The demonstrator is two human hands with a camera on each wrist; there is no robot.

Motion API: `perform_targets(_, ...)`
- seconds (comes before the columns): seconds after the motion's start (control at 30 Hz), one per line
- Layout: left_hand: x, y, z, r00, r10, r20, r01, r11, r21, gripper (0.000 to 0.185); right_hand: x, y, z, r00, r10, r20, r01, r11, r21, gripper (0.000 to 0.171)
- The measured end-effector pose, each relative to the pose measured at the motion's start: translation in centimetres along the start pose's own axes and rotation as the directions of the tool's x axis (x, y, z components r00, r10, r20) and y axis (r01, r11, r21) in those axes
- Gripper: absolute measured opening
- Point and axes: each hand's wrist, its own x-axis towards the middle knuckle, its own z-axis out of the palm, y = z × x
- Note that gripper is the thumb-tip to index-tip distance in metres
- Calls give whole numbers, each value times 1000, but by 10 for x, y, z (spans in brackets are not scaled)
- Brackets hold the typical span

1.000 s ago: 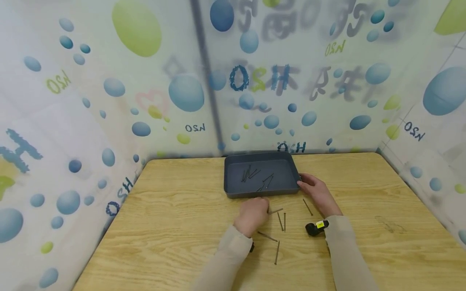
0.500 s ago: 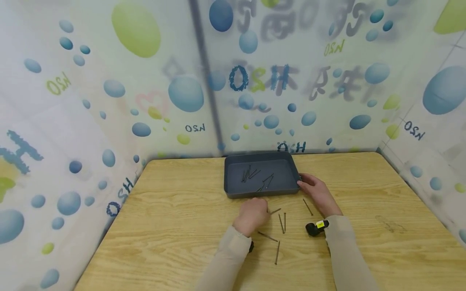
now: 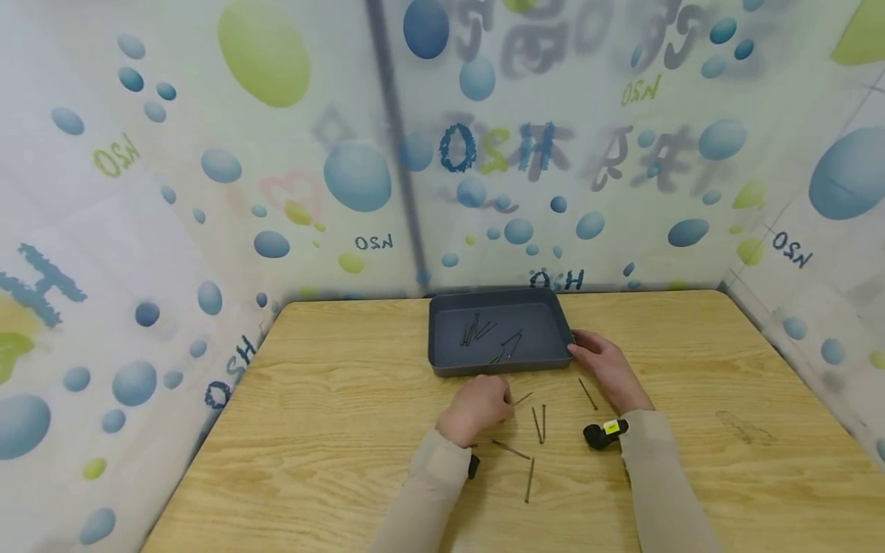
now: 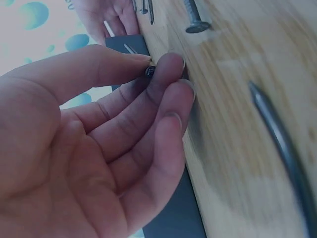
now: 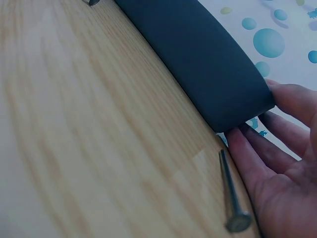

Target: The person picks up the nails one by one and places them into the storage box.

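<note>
My left hand (image 3: 478, 407) is just in front of the grey tray (image 3: 499, 369). Its thumb and index finger pinch a nail (image 4: 150, 72) by the head end, while the other fingers curl loosely below. In the head view that nail (image 3: 524, 399) points right and slightly away, low over the table. My right hand (image 3: 608, 369) touches the tray's right end, thumb near the front corner and fingers fairly straight along the end wall. Several nails (image 3: 473, 330) lie inside the tray. Close to the right hand lies a single nail (image 5: 230, 193) on the wood.
More loose nails lie between the forearms: a pair (image 3: 543, 424) side by side, a slanted nail (image 3: 512, 449) and another nail (image 3: 529, 480) nearer. The wooden table (image 3: 332, 430) meets a patterned wall (image 3: 346, 269) behind the tray.
The nail in my left fingers has turned a little, its free end swinging away toward the tray. One nail of the pair has shifted slightly nearer. My right hand stays at the tray.
</note>
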Motion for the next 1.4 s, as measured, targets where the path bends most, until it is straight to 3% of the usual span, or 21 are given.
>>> perform_targets(0.2, 0, -3, -2, 1000, 23, 8, -22, 998, -66, 7, 0, 2, 0, 1000, 2, 3, -2, 1000, 9, 58)
perform_targets(0.47, 0, -5, -4, 998, 54, -23, -56, 996, -65, 9, 0, 1, -1, 1000, 4, 7, -4, 1000, 4, 60)
perform_targets(0.87, 2, -7, -4, 999, 39, -32, -43, 990, -132, 5, 3, 2, 0, 1000, -7, 15, 6, 999, 46, 61)
perform_targets(1.4, 6, -7, -7, 996, 65, -56, -80, 936, -342, 12, 2, 0, 0, 1000, 3, 7, -3, 999, 38, 60)
